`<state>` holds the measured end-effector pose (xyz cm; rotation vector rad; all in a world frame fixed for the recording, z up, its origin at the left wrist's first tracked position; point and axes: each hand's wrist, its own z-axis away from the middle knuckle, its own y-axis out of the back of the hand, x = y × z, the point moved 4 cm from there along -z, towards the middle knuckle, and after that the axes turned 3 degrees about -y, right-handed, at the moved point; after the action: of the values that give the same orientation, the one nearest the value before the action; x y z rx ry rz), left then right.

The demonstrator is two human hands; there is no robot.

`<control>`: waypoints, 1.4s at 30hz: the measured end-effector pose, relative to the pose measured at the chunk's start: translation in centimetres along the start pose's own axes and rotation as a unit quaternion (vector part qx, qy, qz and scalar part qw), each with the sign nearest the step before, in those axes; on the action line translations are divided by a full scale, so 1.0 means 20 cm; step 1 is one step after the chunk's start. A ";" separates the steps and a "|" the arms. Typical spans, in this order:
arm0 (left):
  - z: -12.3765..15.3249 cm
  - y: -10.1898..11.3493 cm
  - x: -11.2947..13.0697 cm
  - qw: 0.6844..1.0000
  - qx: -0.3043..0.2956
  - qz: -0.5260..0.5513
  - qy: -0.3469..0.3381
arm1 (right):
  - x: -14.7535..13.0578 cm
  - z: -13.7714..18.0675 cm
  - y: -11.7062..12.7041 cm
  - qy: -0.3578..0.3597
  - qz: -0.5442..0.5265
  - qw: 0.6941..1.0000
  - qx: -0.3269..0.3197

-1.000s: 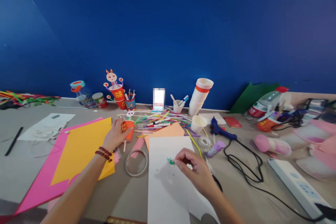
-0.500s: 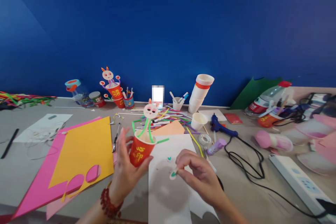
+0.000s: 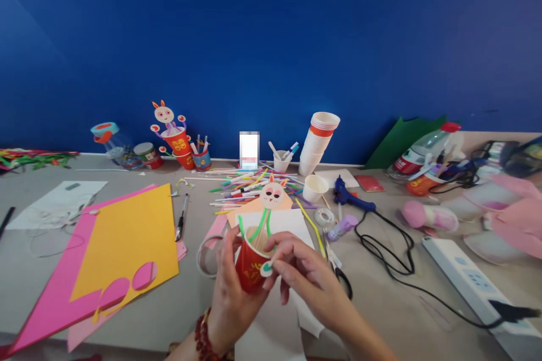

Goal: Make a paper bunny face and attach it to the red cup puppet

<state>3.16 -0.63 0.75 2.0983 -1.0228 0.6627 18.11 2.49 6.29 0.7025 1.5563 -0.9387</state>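
Note:
My left hand [image 3: 237,285] is wrapped round a red paper cup [image 3: 249,268] with gold characters, tilted toward the right. Out of the cup rise green pipe cleaners [image 3: 263,225] and a paper rabbit head [image 3: 272,194] with pink cheeks. Between the thumb and fingers of my right hand [image 3: 309,273] is a small white paper disc [image 3: 266,269] with a green heart, close against the cup's side; whether it touches the cup I cannot tell. Under both hands lies white paper [image 3: 271,330]. Scissors [image 3: 344,282] lie partly beyond my right hand.
Orange and pink sheets [image 3: 131,231] lie at left. Loose pipe cleaners and markers [image 3: 237,189] spread behind the cup. A blue glue gun [image 3: 353,197] with its cord and a power strip [image 3: 470,276] are on the right. Stacked paper cups [image 3: 315,144] and a finished rabbit cup [image 3: 180,146] stand behind.
My right hand has lifted the small heart disc from the white paper to the red cup. My left hand has moved right with the cup, which has turned and tilted.

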 end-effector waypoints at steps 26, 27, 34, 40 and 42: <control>-0.20 0.04 -0.02 0.957 -0.061 0.235 0.161 | -0.20 -0.01 0.05 0.104 0.321 0.939 0.068; -0.20 0.04 -0.01 0.955 -0.066 0.236 0.165 | -0.24 -0.02 0.05 0.111 0.341 0.932 0.054; -0.14 -0.01 -0.04 0.932 -0.097 0.288 0.199 | -0.34 -0.16 -0.01 0.167 0.443 0.881 0.023; -0.12 -0.05 -0.09 0.906 -0.077 0.332 0.251 | -0.29 -0.19 -0.01 0.200 0.525 0.825 0.060; -0.11 -0.06 -0.10 0.896 -0.068 0.341 0.277 | -0.29 -0.20 -0.01 0.200 0.540 0.816 0.048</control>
<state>2.72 2.56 0.30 1.2614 -1.3985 1.3874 17.12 6.12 12.13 1.6902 1.1272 0.0153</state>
